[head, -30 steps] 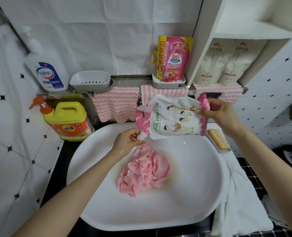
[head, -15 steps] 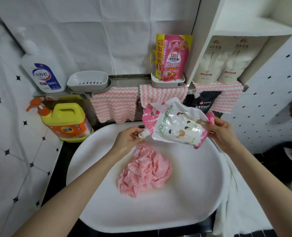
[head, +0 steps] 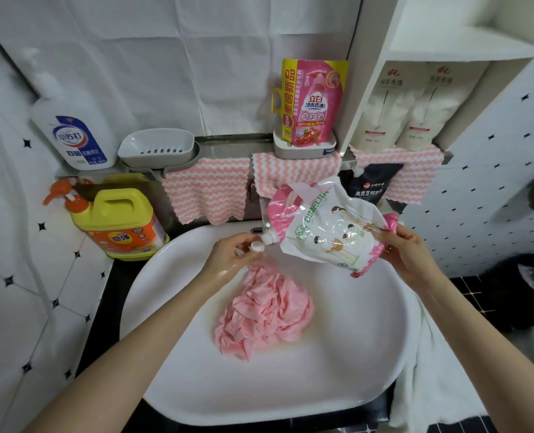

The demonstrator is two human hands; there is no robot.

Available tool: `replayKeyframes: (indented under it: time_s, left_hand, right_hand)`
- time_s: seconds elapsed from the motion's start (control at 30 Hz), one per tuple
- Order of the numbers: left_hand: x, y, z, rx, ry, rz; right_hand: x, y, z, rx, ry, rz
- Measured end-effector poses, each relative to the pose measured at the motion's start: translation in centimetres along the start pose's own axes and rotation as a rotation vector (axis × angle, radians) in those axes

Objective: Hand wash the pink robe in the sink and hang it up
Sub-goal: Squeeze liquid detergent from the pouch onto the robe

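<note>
- The glossy white oval sink (head: 353, 370) fills the lower middle of my view. It is smooth, hard and shallow, with a faint yellowish film on the basin floor around the cloth.
- The pink robe (head: 265, 314) is thin, soft fabric bunched into a wrinkled, wet-looking heap in the middle of the sink. It lies directly below the spout, and the left hand is much the nearer of the two.
- The crinkly white-and-pink plastic detergent pouch (head: 325, 232) hangs half slack above the far part of the sink. Its long axis runs left to right, with the spout end dipped slightly towards the robe.
- My right hand (head: 409, 257) carries the pouch, its fingers pinching the pink bottom seam.
- My left hand (head: 228, 254) looks wet. Its fingers are curled round a small round white plastic cap (head: 257, 246).
- The short white threaded spout (head: 270, 239) sits just right of the cap, and I cannot tell whether they touch. I judge the next move turns on this small gap, with cap and spout mouth roughly facing each other.
</note>
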State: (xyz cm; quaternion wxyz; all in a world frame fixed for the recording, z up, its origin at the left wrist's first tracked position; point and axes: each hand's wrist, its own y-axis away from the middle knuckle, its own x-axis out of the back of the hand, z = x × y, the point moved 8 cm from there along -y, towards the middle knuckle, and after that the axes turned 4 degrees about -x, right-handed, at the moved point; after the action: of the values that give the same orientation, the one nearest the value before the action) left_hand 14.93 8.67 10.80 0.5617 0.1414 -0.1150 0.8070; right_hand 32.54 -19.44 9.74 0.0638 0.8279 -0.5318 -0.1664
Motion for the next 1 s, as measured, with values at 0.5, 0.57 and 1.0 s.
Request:
replayKeyframes:
  time_s: [0.5, 0.57, 1.0]
  left_hand:
    - [-1.7, 0.5, 1.3, -0.268, -0.77, -0.137]
    - [-2.7, 0.7, 2.2, -0.374, -0.967, -0.185]
    - [-1.3, -0.4, 0.6, 0.092, -0.267, -0.134]
  right_hand:
    - [2.3, 1.3, 5.2, -0.109, -0.183, 0.099]
    - [2.5, 1.3, 5.3, -0.111, -0.189, 0.097]
    - [2.7, 2.1, 8.2, -0.205, -0.295, 0.122]
